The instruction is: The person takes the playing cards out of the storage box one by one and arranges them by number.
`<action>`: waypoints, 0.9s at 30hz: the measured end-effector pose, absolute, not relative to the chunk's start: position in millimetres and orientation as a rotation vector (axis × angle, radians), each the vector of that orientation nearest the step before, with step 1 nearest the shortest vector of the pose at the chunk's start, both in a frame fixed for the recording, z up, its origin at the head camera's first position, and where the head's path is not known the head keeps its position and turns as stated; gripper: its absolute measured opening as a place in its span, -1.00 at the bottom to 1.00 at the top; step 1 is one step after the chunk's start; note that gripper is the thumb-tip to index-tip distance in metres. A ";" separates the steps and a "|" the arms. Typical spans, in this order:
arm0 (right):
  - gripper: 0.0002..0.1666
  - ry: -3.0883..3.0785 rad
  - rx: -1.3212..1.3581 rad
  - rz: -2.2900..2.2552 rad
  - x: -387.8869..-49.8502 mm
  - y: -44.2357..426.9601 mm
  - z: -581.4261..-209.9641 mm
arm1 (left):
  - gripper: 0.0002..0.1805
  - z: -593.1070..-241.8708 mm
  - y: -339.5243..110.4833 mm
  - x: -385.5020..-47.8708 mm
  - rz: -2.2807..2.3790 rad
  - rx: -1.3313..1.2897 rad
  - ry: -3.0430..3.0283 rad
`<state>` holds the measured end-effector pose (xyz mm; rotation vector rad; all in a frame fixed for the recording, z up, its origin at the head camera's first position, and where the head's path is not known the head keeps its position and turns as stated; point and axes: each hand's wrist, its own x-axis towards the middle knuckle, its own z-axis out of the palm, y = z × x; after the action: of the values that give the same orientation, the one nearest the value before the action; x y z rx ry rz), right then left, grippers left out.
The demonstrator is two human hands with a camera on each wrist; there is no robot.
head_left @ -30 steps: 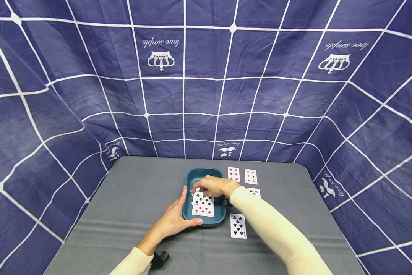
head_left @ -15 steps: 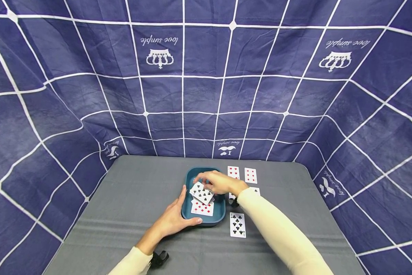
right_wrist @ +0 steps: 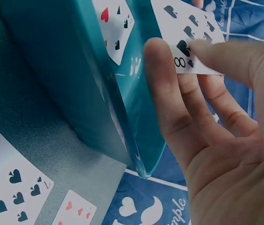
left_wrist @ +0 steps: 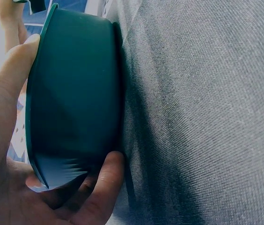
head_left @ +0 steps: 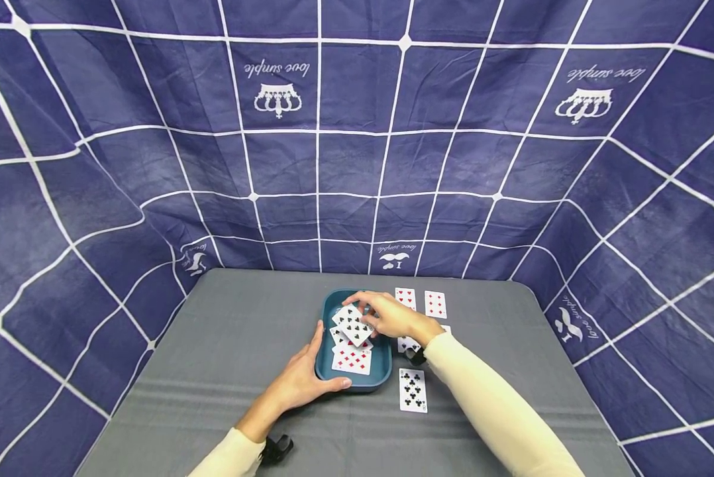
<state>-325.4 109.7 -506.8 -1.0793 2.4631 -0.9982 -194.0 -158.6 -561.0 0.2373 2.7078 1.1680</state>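
Observation:
My right hand (head_left: 391, 317) pinches a spade card (head_left: 354, 324) above the teal tray (head_left: 383, 371). The right wrist view shows this card as an eight of spades (right_wrist: 187, 33), between the thumb and fingers (right_wrist: 162, 84) of that hand. Beneath it in the tray lie other cards, a diamond card (head_left: 352, 361) lowest in the head view. My left hand (head_left: 297, 379) rests against the tray's left and near sides, thumb on the near rim; in the left wrist view its fingers (left_wrist: 101, 187) touch the outer wall (left_wrist: 76, 93).
Right of the tray on the grey table (head_left: 226, 331) lie a heart card (head_left: 405, 297), a diamond card (head_left: 435, 305), a club card (head_left: 413, 391) and a partly covered spade card (right_wrist: 12, 183). A blue checked cloth (head_left: 357, 165) stands behind the table.
My right hand has come up off the tray's cards, holding the spade card, and moved slightly right and away from me. The left hand has stayed at the tray.

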 end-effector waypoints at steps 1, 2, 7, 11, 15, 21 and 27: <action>-0.31 2.483 -1.088 -0.986 -324.7 110.4 -506.5 | 0.63 -560.8 -158.7 -194.2 1.165 0.237 2.707; -0.27 2.508 -1.095 -0.965 -323.8 111.0 -506.2 | 0.63 -560.5 -158.7 -194.3 1.163 0.235 2.704; -0.03 2.619 -1.104 -0.898 -317.7 112.6 -503.8 | 0.62 -560.4 -158.6 -194.4 1.154 0.238 2.699; 0.10 2.644 -1.094 -0.934 -313.2 113.4 -503.0 | 0.61 -560.9 -158.4 -194.7 1.164 0.247 2.708; 0.18 2.644 -1.094 -0.986 -309.0 115.1 -504.2 | 0.62 -560.7 -158.2 -194.7 1.170 0.245 2.709; 0.18 2.642 -1.116 -1.053 -305.4 119.8 -508.7 | 0.61 -560.2 -158.3 -194.9 1.155 0.226 2.707; 0.16 2.663 -1.117 -1.080 -302.0 127.1 -510.1 | 0.60 -560.7 -158.1 -194.4 1.151 0.225 2.709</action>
<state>-302.0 127.1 -510.1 -1.1170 2.6634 -1.0802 -194.4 -158.1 -560.7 0.2247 2.7092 1.1513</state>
